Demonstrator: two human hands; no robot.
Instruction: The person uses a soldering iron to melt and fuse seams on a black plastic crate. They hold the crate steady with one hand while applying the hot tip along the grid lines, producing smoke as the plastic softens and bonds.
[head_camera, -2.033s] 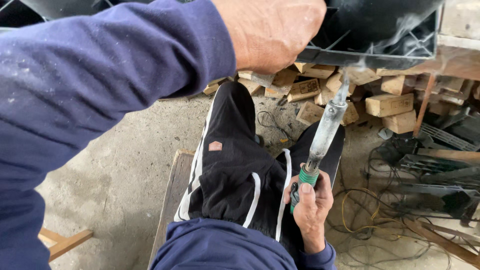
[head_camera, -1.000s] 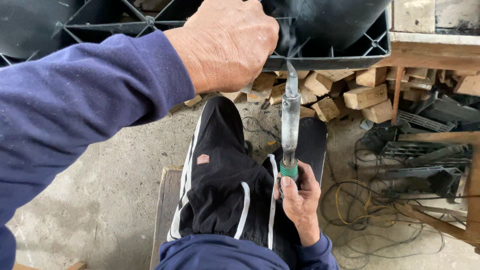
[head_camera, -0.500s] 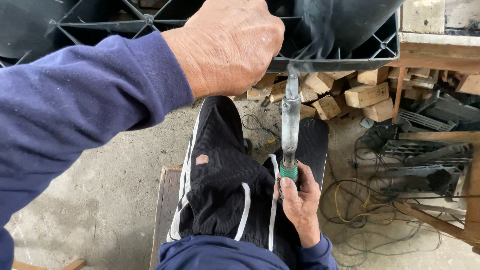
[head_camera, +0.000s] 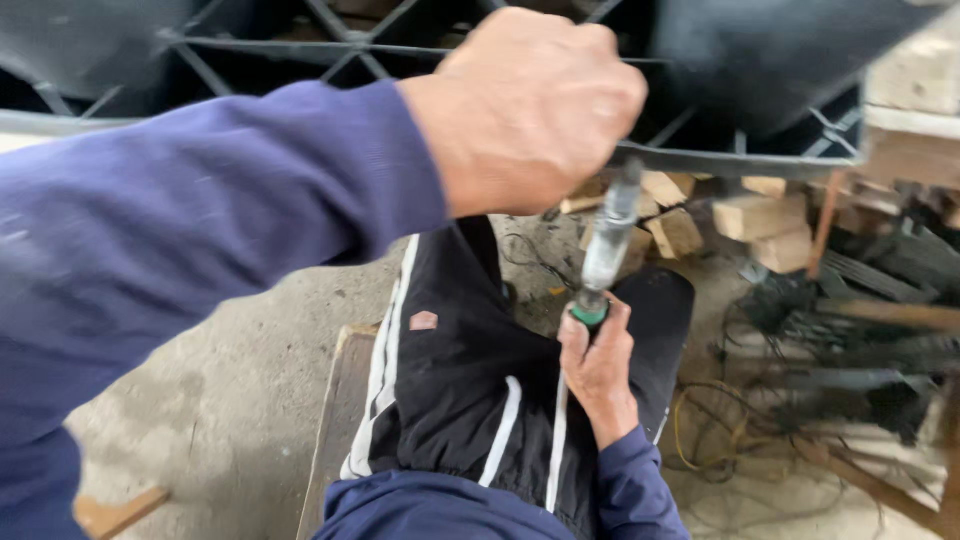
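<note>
My left hand (head_camera: 530, 105) grips the black plastic crate's (head_camera: 760, 70) rim, right hand (head_camera: 598, 365) fist-tight round the green-collared tool (head_camera: 605, 250).

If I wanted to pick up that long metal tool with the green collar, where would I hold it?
Judging by its pose, grip the tool at its lower end, beside the green collar, coming from below as the right hand does. The slim barrel points up at the black plastic grid, so the tip stays free.

Grey concrete floor (head_camera: 210, 400), pretty dusty and stained. A wooden plank (head_camera: 335, 420) lies on it at the near middle, cut wood blocks (head_camera: 760, 215) are piled at the far right, and tangled cables (head_camera: 720, 440) sprawl on the right beside dark metal scrap (head_camera: 850, 330).
</note>
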